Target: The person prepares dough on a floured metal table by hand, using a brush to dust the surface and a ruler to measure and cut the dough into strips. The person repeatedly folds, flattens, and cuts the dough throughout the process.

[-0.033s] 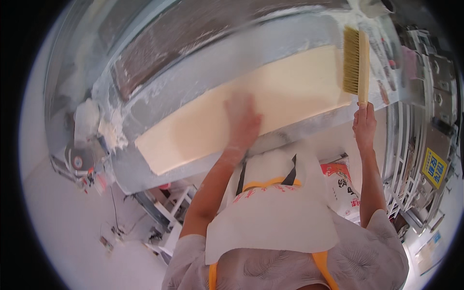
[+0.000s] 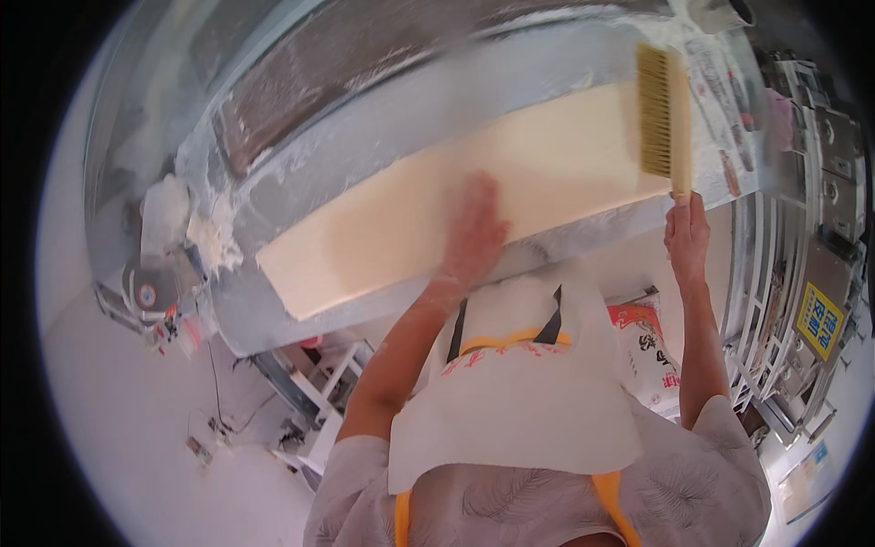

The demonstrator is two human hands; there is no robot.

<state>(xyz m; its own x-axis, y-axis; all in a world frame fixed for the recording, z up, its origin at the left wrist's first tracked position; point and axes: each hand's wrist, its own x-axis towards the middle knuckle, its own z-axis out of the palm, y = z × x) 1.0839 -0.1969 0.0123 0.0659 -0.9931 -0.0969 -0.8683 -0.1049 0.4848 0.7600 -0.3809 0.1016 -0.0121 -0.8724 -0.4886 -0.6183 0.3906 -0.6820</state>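
A long, pale sheet of dough (image 2: 565, 150) lies flat across the grey work table (image 2: 538, 73), running from lower left to upper right. Over the near edge of its middle is my left hand (image 2: 476, 232), palm down with fingers stretched out. Whether it presses on the sheet or hovers just above is hard to tell through the haze. My right hand (image 2: 685, 235) grips the lower end of a wooden-handled bench brush (image 2: 658, 114). The brush points away from me, its tan bristles facing left, over the dough's right end.
Loose flour (image 2: 215, 239) is heaped at the table's left end, near a small machine (image 2: 150, 290). Several thin tools (image 2: 731, 171) lie along the right end. A dark panel (image 2: 301, 87) borders the far side. Below stands a printed sack (image 2: 645, 360); a metal rack (image 2: 752, 301) is right.
My left hand has shifted a little to the right along the dough. The brush in my right hand has swung slightly left, showing more of its bristle side.
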